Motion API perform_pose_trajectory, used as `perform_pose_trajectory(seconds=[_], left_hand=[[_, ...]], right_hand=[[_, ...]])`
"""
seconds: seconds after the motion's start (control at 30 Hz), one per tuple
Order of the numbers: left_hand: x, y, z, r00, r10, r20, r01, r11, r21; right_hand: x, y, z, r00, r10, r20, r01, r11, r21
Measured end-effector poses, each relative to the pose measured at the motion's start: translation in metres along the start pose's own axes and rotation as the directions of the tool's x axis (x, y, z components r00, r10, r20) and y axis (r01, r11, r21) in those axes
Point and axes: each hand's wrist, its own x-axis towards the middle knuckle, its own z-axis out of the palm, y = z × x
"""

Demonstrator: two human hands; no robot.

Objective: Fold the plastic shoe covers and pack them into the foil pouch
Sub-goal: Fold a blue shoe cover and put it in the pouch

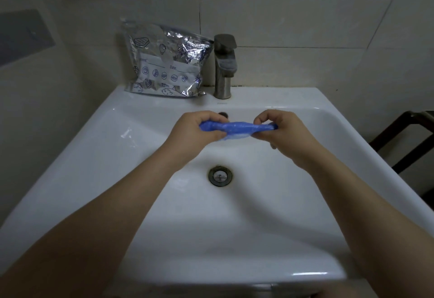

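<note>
A blue plastic shoe cover point(238, 127) is bunched into a narrow strip and held stretched above the sink basin. My left hand point(196, 128) pinches its left end and my right hand point(285, 130) pinches its right end. A crinkled silver foil pouch point(164, 60) with printed food drawings stands on the sink's back ledge, leaning against the tiled wall, left of the tap. Whether the pouch's top is open cannot be made out.
The white ceramic sink point(112, 156) fills the middle of the view, with a metal drain point(220, 176) at its bottom. A steel tap point(224, 66) stands at the back ledge. A dark wooden frame point(408, 137) stands at the right.
</note>
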Motion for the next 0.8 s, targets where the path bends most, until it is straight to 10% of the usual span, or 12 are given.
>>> perform_pose_trajectory(seconds=[0.13, 0.27, 0.57, 0.67, 0.8], left_hand=[[0.002, -0.001, -0.008, 0.979, 0.184, 0.092, -0.206, 0.893, 0.401], [0.001, 0.003, -0.018, 0.943, 0.168, 0.288, -0.271, 0.891, 0.364], [-0.001, 0.007, -0.043, 0.892, -0.102, 0.441, 0.219, 0.950, -0.223], [0.004, 0.002, -0.029, 0.966, -0.210, 0.150, 0.252, 0.888, -0.384], [0.005, -0.001, 0.007, 0.875, -0.484, 0.002, 0.341, 0.611, -0.714]], right_hand=[[-0.004, -0.002, -0.011, 0.982, 0.079, 0.171, -0.082, 0.997, 0.011], [-0.005, 0.000, -0.018, 0.965, 0.056, 0.255, -0.096, 0.985, 0.147], [-0.003, 0.003, -0.011, 0.948, -0.017, 0.318, -0.063, 0.969, 0.239], [-0.005, -0.001, -0.011, 0.950, -0.018, 0.313, -0.063, 0.967, 0.248], [-0.003, 0.003, -0.002, 0.968, 0.018, 0.252, -0.071, 0.977, 0.203]])
